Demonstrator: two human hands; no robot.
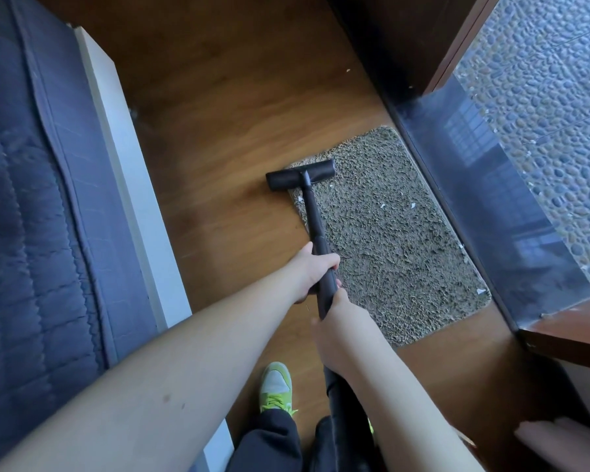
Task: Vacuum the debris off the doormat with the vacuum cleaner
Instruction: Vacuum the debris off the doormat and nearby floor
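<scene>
A grey-brown shaggy doormat (399, 240) lies on the wooden floor beside the door sill. Several small white scraps of debris (383, 206) dot its pile. The black vacuum head (300, 174) sits across the mat's far left corner, half on the mat and half on the floor. Its black tube (315, 223) runs back toward me. My left hand (312, 274) grips the tube higher up. My right hand (338, 330) grips it just below, closer to my body.
A blue quilted mattress (41, 206) on a white frame (130, 172) lines the left side. A dark metal door sill (491, 206) and a wooden door frame (457, 46) border the right, with pebbled ground (552, 97) outside. My green shoe (276, 386) stands on the wooden floor (225, 114).
</scene>
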